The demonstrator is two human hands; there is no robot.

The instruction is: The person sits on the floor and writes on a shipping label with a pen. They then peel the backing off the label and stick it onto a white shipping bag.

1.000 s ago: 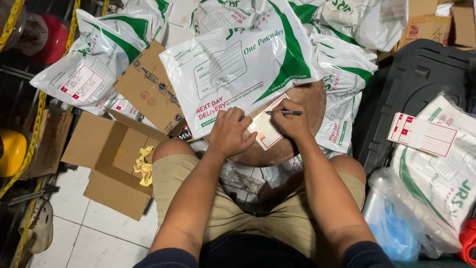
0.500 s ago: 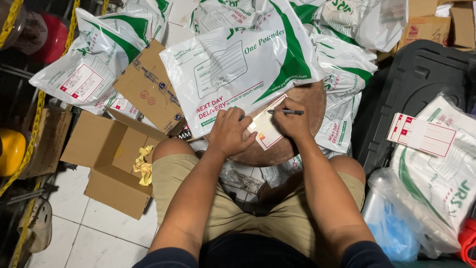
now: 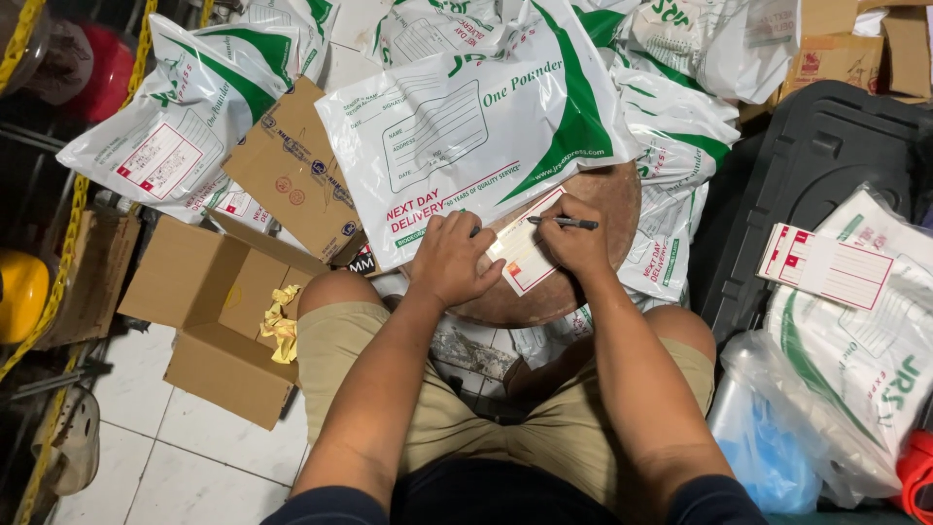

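I sit with a round wooden board [image 3: 607,209] across my knees. On it lies a small white and red label slip [image 3: 522,255], partly under a large white and green courier pouch [image 3: 466,126]. My left hand [image 3: 455,261] presses flat on the slip's left end. My right hand [image 3: 575,238] grips a dark pen [image 3: 564,223] with its tip over the slip.
An open cardboard box [image 3: 209,321] with yellow crumpled paper [image 3: 280,321] sits at my left knee. More pouches [image 3: 180,117] pile behind. A black plastic bin [image 3: 816,165] stands right, with a stack of label slips [image 3: 826,267] on bagged pouches [image 3: 865,369]. A yellow helmet [image 3: 19,292] lies far left.
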